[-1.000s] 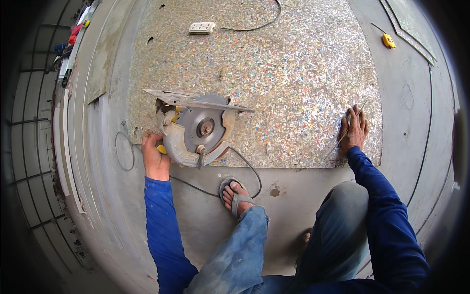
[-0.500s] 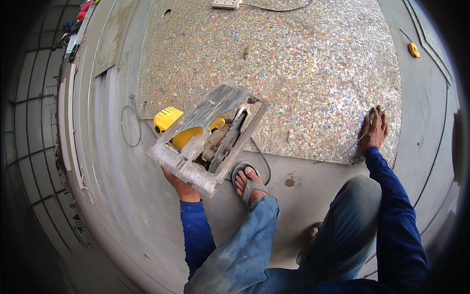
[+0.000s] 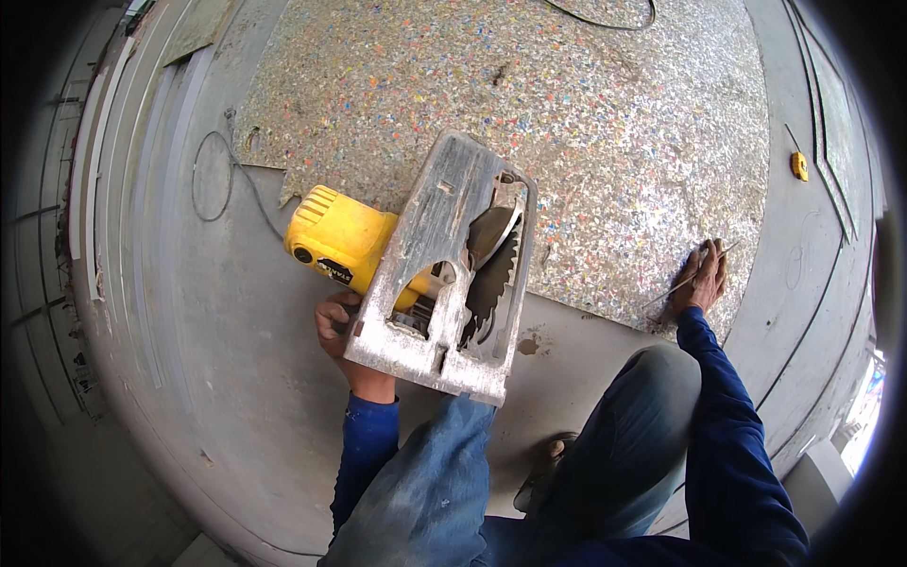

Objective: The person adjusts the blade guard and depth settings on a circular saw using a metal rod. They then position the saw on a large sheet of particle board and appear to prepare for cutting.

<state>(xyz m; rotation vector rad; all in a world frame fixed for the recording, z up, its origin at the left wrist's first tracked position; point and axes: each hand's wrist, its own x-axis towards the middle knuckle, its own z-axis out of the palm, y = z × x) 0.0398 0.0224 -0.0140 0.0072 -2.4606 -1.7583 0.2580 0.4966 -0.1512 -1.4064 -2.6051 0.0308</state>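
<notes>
My left hand (image 3: pixel 338 329) grips a circular saw (image 3: pixel 442 203) from behind and below; the handle is hidden. The saw is raised and tilted, its worn metal base plate facing me. The toothed blade (image 3: pixel 493 288) shows through the slot, and the yellow motor housing (image 3: pixel 342 232) sticks out to the left. Far to the right, my right hand (image 3: pixel 701 277) rests on the near right corner of a speckled multicoloured board (image 3: pixel 624 161). A thin rod (image 3: pixel 661 298) runs through that hand, pinched by its fingers.
A yellow tape measure (image 3: pixel 799 166) lies on the grey floor (image 3: pixel 255 378) right of the board. Cable loops (image 3: pixel 196 180) lie to the left, beside long pale strips (image 3: pixel 142 180). Another cable (image 3: pixel 605 25) crosses the board's far part. My knees are close below the saw.
The saw has turned in my left hand, bringing the toothed blade and more of the yellow housing into sight. My right hand stays on the board corner with the rod. The whole view has shifted.
</notes>
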